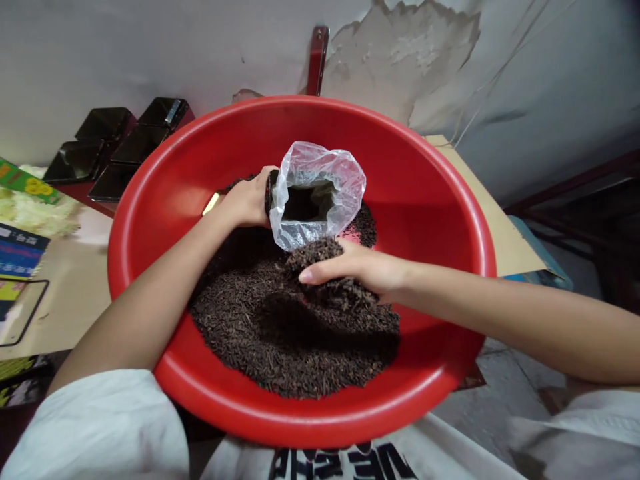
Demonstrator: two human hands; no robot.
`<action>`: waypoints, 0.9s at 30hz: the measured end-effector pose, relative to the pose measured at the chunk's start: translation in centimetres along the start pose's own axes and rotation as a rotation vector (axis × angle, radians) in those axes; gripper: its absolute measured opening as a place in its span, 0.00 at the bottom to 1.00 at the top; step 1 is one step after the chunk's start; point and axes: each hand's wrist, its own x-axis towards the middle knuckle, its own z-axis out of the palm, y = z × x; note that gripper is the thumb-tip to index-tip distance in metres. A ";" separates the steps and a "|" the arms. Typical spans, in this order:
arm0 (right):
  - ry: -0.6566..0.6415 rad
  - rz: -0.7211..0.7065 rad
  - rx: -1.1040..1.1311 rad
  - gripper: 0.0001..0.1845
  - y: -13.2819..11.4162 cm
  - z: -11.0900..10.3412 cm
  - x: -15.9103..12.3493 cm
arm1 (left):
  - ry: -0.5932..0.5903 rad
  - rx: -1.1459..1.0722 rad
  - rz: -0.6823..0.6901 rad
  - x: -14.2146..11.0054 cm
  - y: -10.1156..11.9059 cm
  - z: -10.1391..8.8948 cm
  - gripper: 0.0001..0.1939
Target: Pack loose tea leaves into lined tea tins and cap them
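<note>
Dark loose tea leaves (300,373) cover the bottom of a large red basin (430,393). My left hand (251,199) is closed round the side of a dark tin (271,190), whose mouth is lined with a clear plastic bag (320,160). The bag's edge stands up above the tin, and its inside looks dark. Just below the bag's near edge, my right hand (363,263) is cupped round a heap of tea leaves, thumb on top. Most of the right fingers are hidden under the leaves. A hollow in deep shadow lies in the leaves below this hand.
Several dark, square-topped tins (143,143) stand to the left of the basin. Colourful printed packaging (23,250) lies at the far left. Brown cardboard (490,207) is behind the basin's right rim. A wall with peeling paint (400,47) rises behind.
</note>
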 end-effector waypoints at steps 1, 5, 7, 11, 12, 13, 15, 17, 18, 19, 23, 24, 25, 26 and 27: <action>0.004 -0.019 -0.019 0.12 -0.7 0.0 -0.1 | 0.002 0.004 0.008 0.0 0.0 0.0 0.47; 0.087 -0.147 -0.103 0.09 -3.4 -0.4 0.8 | -0.001 0.005 0.026 -0.4 0.5 -0.2 0.44; 0.186 -0.222 -0.125 0.09 -4.3 -0.8 2.0 | -0.004 0.003 0.025 -0.5 0.8 -0.4 0.43; 0.451 -0.297 -0.299 0.11 -5.0 -2.3 4.7 | -0.001 -0.002 0.037 -0.6 1.0 -0.6 0.42; 0.503 -0.322 -0.375 0.12 -5.0 -2.6 5.2 | -0.001 -0.007 0.033 -0.5 1.0 -0.6 0.43; 0.537 -0.356 -0.457 0.13 -4.9 -3.0 5.6 | -0.005 -0.013 0.026 -0.5 0.9 -0.6 0.43; 0.555 -0.441 -0.621 0.15 -4.8 -3.5 6.2 | -0.010 -0.026 0.001 -0.4 0.7 -0.6 0.45; 0.532 -0.525 -0.753 0.19 -4.5 -3.8 6.4 | -0.014 -0.039 -0.021 -0.3 0.5 -0.7 0.46; 0.516 -0.557 -0.805 0.21 -4.4 -3.9 6.3 | -0.019 -0.046 -0.026 -0.4 0.5 -0.7 0.47; 0.500 -0.585 -0.854 0.22 -4.2 -3.9 6.1 | -0.027 -0.053 -0.028 -0.4 0.5 -0.8 0.47; 0.458 -0.712 -1.112 0.19 -3.3 -3.6 4.3 | -0.043 -0.098 -0.026 -0.4 0.5 -0.9 0.46; 0.453 -0.756 -1.191 0.17 -2.8 -3.5 3.7 | -0.037 -0.113 -0.030 -0.4 0.5 -0.9 0.47; 0.443 -0.803 -1.272 0.15 -2.3 -3.3 3.1 | -0.028 -0.131 -0.033 -0.3 0.4 -0.8 0.47; 0.423 -0.851 -1.353 0.14 -1.6 -3.2 2.7 | -0.019 -0.148 -0.035 -0.3 0.4 -0.8 0.48; 0.396 -0.896 -1.433 0.13 -0.8 -3.1 2.3 | -0.011 -0.164 -0.038 -0.3 0.3 -0.7 0.49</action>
